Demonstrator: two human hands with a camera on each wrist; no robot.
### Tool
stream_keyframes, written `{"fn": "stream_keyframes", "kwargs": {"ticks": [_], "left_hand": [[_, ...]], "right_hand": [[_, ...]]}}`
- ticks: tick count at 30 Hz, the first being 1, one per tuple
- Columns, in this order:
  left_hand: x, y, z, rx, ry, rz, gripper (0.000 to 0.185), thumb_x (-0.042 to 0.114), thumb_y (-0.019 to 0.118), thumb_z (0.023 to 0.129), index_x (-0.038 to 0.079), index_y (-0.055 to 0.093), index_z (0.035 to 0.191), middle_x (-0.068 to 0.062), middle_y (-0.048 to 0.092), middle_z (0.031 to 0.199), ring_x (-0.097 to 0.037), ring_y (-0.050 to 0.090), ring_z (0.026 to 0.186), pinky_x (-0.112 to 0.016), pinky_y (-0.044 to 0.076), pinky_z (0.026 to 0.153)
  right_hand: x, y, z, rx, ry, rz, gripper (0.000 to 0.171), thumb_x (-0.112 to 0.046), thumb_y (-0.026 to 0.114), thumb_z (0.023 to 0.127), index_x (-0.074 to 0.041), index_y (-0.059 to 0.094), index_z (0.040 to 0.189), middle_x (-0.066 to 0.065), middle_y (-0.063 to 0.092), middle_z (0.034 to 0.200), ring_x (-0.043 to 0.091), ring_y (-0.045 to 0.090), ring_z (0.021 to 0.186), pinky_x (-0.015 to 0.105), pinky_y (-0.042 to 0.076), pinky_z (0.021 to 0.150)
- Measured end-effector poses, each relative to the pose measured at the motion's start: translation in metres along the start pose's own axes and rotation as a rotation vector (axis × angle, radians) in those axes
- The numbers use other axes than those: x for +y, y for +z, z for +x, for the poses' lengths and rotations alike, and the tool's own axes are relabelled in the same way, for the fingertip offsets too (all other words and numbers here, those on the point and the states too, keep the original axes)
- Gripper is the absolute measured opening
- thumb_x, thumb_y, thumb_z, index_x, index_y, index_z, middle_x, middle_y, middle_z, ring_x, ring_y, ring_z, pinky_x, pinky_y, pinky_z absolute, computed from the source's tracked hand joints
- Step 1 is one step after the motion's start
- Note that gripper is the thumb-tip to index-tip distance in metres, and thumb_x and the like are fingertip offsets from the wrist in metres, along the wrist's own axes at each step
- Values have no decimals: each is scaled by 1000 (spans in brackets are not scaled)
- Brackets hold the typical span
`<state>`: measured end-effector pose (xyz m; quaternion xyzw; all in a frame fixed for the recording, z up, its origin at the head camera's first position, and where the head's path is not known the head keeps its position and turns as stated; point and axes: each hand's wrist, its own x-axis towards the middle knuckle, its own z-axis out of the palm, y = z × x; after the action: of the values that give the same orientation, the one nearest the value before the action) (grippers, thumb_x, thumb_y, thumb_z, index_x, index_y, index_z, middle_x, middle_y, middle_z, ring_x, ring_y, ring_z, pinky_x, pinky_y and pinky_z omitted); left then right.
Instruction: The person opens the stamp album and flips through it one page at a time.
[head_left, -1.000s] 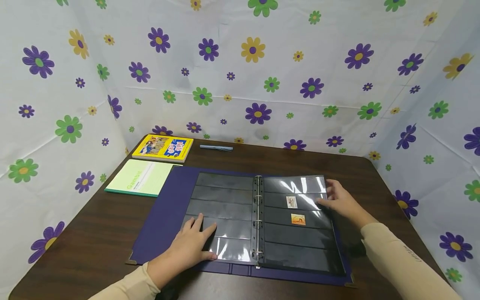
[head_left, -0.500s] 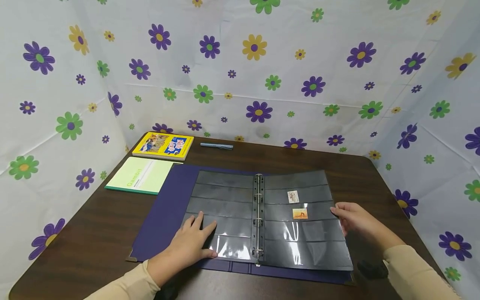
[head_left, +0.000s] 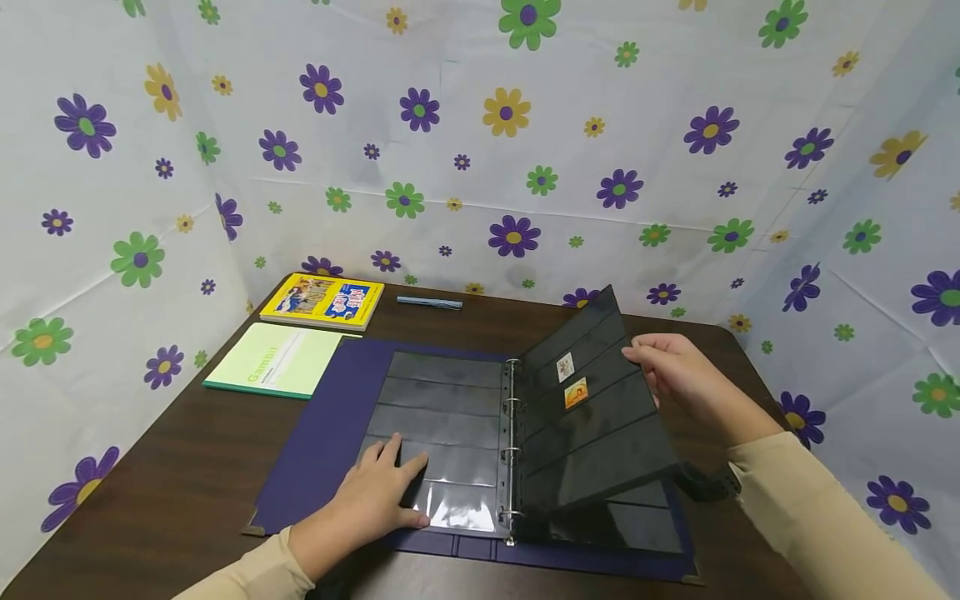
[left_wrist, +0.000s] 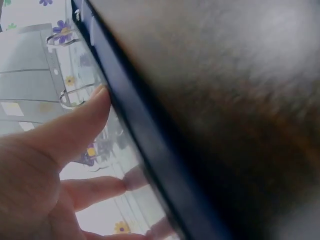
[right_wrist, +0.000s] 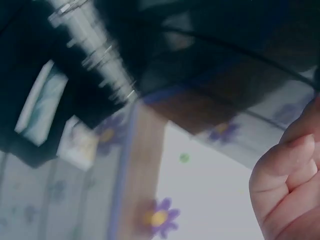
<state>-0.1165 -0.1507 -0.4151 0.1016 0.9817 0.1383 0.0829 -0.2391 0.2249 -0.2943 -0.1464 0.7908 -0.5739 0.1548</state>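
Observation:
A purple ring binder (head_left: 322, 433) lies open on the dark table (head_left: 150, 492). My left hand (head_left: 378, 492) rests flat with straight fingers on the lower left black pocket page (head_left: 442, 417); its fingers (left_wrist: 75, 130) show in the left wrist view beside the binder's edge. My right hand (head_left: 671, 367) grips the outer edge of a black pocket page (head_left: 592, 417) and holds it lifted and tilted above the right side. Two small stamps (head_left: 570, 379) sit in its upper pockets. The metal rings (head_left: 512, 442) run down the middle. The right wrist view is blurred, with curled fingers (right_wrist: 290, 185).
A light green booklet (head_left: 273, 358) and a yellow comic-style book (head_left: 322, 300) lie at the table's far left. A grey-blue pen (head_left: 429, 302) lies near the back edge. Flowered cloth walls (head_left: 510, 158) close in the table on three sides.
My right hand slid to the page's outer edge, took hold and raised it from flat to steeply tilted. The left hand stayed put.

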Motion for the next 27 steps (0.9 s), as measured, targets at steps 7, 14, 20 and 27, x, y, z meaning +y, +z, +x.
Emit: {"fn": "stream_keyframes", "kwargs": {"ticks": [7,14,20,27], "left_hand": [[8,-32,20,71,10,-85,53,46,71,80,4,65,112,-17,54,105,-33,52,94,-49,48,71],[58,-113,38,204,58,-452,46,56,52,90,11,59,85,-2,56,61,-17,54,52,-32,43,49],[103,-140,37,170,200,-577,60,66,45,87,10,52,68,-5,51,54,-19,56,44,-35,43,43],[112,-134,39,106,213,-511,44,38,48,96,10,51,62,-3,49,49,-17,54,40,-30,40,40]], "right_hand": [[-44,33,24,-101,-95,-20,41,-19,52,97,-2,34,64,7,37,57,21,43,42,38,48,45],[-71,74,43,-127,-16,-10,31,-16,51,96,4,47,73,10,49,57,20,53,41,34,51,48],[-77,96,57,-125,-24,-38,29,-15,51,94,3,49,72,9,50,58,18,54,43,30,49,47],[-72,106,60,-168,-89,-52,31,-22,52,96,1,53,75,11,59,62,18,57,47,29,48,47]]}}
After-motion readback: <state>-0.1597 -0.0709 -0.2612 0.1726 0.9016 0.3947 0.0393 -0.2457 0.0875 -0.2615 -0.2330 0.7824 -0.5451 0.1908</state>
